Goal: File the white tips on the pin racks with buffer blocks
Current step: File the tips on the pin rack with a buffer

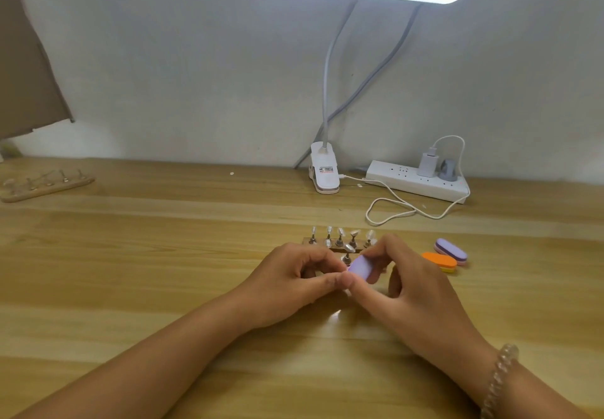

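A wooden pin rack (340, 244) with several clear-white tips on metal pins stands at the table's middle, just beyond my hands. My right hand (405, 278) grips a lilac buffer block (361, 268) between thumb and fingers. My left hand (294, 278) has its fingers curled and pinches something small against the block's near end; a pin with a tip (347, 253) shows just above its fingers. What exactly the left fingers hold is hidden.
Two more buffer blocks lie to the right: an orange one (439, 261) and a purple one (451, 251). A second pin rack (45, 184) sits far left. A clip lamp (323, 173), a power strip (418, 183) and a looped white cable (392, 212) lie behind.
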The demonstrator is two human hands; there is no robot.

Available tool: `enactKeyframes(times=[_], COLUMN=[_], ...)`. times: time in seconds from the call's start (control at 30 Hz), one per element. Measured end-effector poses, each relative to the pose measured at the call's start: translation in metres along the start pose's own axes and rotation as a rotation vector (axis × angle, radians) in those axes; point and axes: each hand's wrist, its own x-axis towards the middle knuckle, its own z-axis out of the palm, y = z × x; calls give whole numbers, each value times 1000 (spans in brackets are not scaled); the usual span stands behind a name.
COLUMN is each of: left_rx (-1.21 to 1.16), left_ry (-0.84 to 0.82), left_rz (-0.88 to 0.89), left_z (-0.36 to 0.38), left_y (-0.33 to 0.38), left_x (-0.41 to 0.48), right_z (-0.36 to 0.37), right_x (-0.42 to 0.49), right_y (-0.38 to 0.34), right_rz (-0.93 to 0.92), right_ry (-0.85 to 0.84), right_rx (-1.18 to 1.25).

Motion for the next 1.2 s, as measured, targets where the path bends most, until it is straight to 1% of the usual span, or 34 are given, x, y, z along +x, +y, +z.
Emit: enactKeyframes(times=[0.07,0.17,0.23,0.33,0.43,0.5,0.57,0.67,0.73,0.83,0.9,1.0,1.07,1.13,1.2], left_rx=[-7,-22,-23,-27,-58,-61,-56,-88,-97,-57,-38,-84,-68,-12,27], left_ry=[-4,-32,-33,-16,-34,-36,-29,-25,-27,-23,-14,-13,-7,-5,-16], left_rz=[7,-1,-2,6,8,12,9,12,12,10,4,13,18,22,25], left_z=[0,-1,-1,-2,-2,-2,-2,-2,-2,-2,-2,0,0,-1,-1], left_y=[0,-1,-2,-2,-2,-1,-1,2,4,3,2,2,2,0,0], left_x=[-1,-1,-1,-1,-2,-1,-1,-1,-2,-2,-1,-2,-2,-1,-2], right_z=[0,3,2,0,2,4,2,-1,-1,3,3,-3,-4,-1,1], right_x=[1,-4,-3,0,-5,-6,-4,1,1,-3,-2,2,0,-4,-3], right_y=[2,-5,-5,1,-3,-5,-3,5,2,-4,-4,1,-3,-9,-9], right_rz=[-6,-96,-74,-3,-87,-108,-55,39,23,-72,-46,26,-18,-78,-52], right_ry=[20,-45,-55,7,-27,-57,-22,104,145,36,-9,109,117,18,-43], right_rx=[-8,-46,-21,-8,-98,-105,-74,45,100,23,-12,84,84,36,6])
